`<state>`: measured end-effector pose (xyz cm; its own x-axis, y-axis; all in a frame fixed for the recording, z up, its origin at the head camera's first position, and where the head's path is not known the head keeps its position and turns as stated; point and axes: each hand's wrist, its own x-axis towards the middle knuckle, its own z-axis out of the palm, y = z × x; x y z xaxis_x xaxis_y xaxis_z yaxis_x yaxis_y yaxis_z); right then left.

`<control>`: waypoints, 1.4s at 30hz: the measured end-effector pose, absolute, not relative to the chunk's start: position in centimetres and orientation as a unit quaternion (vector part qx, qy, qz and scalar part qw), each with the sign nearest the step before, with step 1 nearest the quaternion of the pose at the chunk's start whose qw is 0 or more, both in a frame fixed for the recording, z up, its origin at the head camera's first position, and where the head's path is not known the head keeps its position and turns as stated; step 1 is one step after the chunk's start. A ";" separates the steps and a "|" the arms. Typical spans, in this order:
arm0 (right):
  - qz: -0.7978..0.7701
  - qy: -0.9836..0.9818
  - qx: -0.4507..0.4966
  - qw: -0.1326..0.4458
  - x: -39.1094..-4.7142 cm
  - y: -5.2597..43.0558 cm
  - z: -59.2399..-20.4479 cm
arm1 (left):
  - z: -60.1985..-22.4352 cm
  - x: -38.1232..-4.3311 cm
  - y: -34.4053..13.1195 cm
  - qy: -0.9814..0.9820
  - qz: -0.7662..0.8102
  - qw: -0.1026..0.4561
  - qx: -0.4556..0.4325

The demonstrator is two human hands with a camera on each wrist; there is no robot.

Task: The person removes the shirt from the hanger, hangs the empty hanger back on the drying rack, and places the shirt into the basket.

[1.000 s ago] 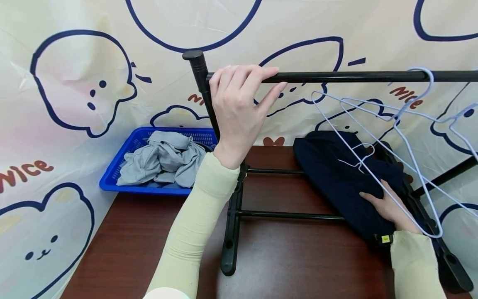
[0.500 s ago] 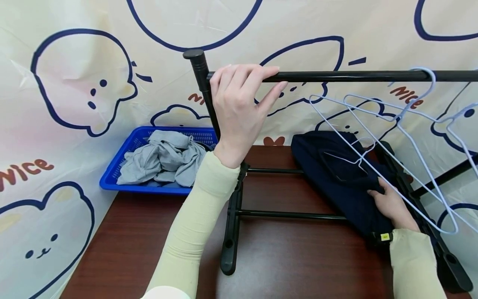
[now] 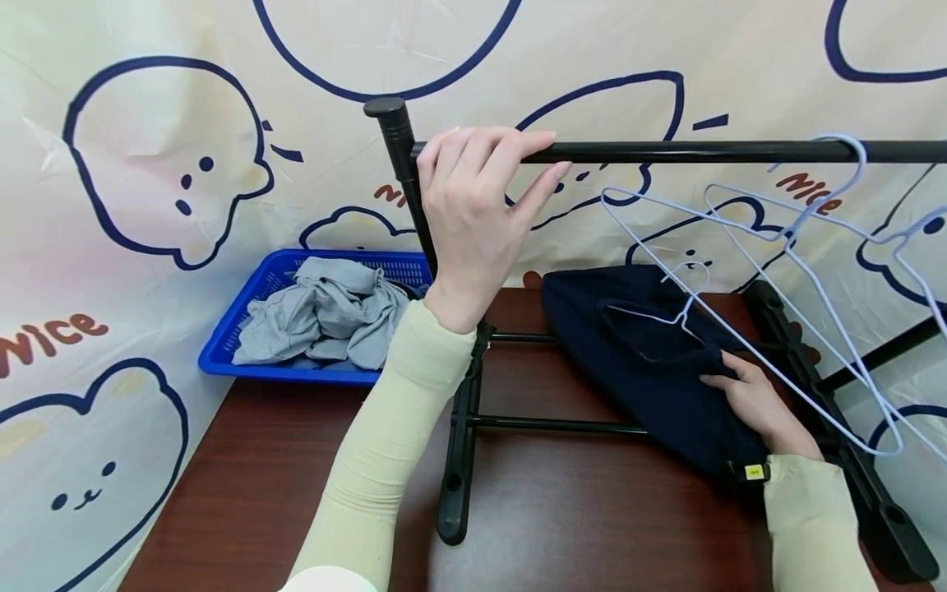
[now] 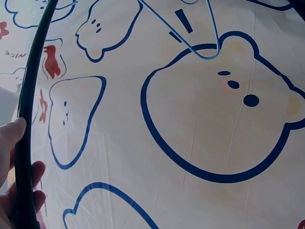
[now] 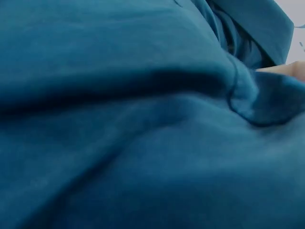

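My left hand [image 3: 477, 214] grips the left end of a black clothes rack's top rail [image 3: 703, 152]; in the left wrist view, thumb and fingers sit around that dark rail [image 4: 27, 105]. Low at the right, my right hand [image 3: 765, 411] holds a navy garment [image 3: 607, 362] by its edge, thumb on the near side and other fingers partly hidden by cloth. A thin white hanger [image 3: 686, 311] shows at the garment's opening, its hook sticking out and its lower part hidden. In the right wrist view, the cloth [image 5: 133, 143] fills nearly everything, with a bit of hand [image 5: 288, 70] at the right edge.
Pale blue wire hangers [image 3: 861, 160] hang from the rail, in front of the garment and right forearm. A blue basket [image 3: 288, 376] with crumpled grey clothes [image 3: 325, 312] stands back left. The rack's black feet [image 3: 455, 485] rest on a brown table [image 3: 577, 510].
My right hand has shifted left and slightly up with the navy garment and its white hanger. The hanging wire hangers have swung a little. My left hand stays on the rail.
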<state>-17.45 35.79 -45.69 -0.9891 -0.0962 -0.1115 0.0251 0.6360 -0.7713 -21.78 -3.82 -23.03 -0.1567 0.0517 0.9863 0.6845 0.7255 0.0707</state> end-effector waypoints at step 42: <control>-0.424 0.868 -0.253 0.053 -13.6 30.0 -38.0 | -38.1 -17.7 -8.9 -0.918 -0.263 -0.027 -0.296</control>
